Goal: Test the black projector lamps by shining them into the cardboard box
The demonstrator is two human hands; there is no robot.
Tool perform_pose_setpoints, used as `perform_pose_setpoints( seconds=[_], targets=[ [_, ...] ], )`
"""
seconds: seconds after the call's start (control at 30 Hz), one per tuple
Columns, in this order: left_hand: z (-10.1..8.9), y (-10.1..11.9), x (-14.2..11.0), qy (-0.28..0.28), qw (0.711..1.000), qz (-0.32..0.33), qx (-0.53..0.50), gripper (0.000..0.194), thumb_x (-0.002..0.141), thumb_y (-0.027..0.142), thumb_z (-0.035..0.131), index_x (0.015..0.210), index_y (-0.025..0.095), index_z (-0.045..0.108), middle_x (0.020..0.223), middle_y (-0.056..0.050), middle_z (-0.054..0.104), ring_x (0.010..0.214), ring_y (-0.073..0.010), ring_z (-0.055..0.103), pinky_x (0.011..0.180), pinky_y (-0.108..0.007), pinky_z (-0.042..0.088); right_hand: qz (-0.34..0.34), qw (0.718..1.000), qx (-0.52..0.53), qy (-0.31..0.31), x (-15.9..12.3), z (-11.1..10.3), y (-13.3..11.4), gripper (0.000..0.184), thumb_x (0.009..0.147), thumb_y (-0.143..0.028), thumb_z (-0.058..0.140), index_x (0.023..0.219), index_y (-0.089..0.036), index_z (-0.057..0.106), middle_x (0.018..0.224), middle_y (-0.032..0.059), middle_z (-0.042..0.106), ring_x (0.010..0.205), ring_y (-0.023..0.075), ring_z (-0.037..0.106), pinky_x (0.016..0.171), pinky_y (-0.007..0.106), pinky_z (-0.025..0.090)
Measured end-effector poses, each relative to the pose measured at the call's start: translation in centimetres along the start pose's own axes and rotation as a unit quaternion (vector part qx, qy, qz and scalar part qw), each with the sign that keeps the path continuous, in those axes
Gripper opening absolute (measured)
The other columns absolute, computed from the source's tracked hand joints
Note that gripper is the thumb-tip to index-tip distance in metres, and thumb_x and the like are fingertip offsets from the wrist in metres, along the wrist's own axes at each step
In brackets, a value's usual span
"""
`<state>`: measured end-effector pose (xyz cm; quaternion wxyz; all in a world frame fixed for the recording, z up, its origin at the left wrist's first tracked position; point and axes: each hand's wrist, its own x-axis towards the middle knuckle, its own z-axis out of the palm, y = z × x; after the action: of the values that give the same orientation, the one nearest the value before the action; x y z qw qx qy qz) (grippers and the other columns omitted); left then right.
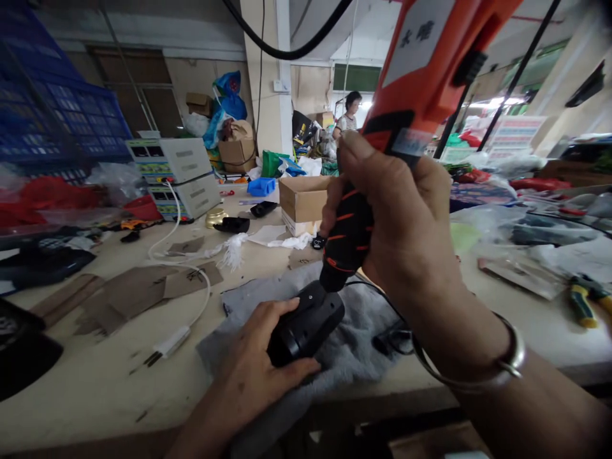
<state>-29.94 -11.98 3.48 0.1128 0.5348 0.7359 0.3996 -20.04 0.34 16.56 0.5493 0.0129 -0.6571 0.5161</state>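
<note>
My right hand (pixel 401 204) is wrapped round the black lower grip of an orange electric screwdriver (pixel 421 70). Its tip points down at a black plastic housing (pixel 310 325); whether the bit touches a screw I cannot tell. A small bright screw head shows on the housing's upper face. Fingers and thumb of my left hand (pixel 258 357) grip the housing from its left side and front. Beneath it lies a grey cloth (pixel 363 357), with a black cable running out to the right.
Two stacked power supply boxes (pixel 174 178) stand at the left rear, a white cable with a plug (pixel 172 341) trailing forward. Flattened cardboard (pixel 129 296) lies left of the cloth. Behind it sits a cardboard box (pixel 306 197). Pliers (pixel 583 303) lie far right. A person (pixel 348 115) is in the background.
</note>
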Motion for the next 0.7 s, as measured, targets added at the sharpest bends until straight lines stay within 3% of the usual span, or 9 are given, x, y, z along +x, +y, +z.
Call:
perform_pose_setpoints(
  seconds=[0.3,0.7],
  targets=[
    [-0.7,0.0,0.3,-0.043,0.998,-0.018,-0.043,0.052,0.071,0.029,0.067,0.12,0.028,0.046,0.116,-0.006,0.058,0.1,-0.0254,0.058,0.085,-0.039,0.046,-0.012,0.999,-0.021,0.024,1.2,0.6,2.8,0.025,0.082,-0.039,0.06,0.069,-0.022,0.046,0.051,-0.0068,0.05,0.04,0.0096,0.052,0.036,0.02,0.04],
    [-0.8,-0.2,0.3,-0.047,0.998,-0.012,-0.047,0.053,0.07,0.027,0.066,0.119,0.028,0.046,0.118,-0.006,0.056,0.103,-0.0258,0.056,0.086,-0.041,0.045,0.013,1.0,-0.021,0.007,1.4,1.1,2.7,0.024,0.08,-0.039,0.061,0.069,-0.022,0.048,0.051,-0.0069,0.048,0.039,0.0096,0.05,0.033,0.019,0.04]
  ],
)
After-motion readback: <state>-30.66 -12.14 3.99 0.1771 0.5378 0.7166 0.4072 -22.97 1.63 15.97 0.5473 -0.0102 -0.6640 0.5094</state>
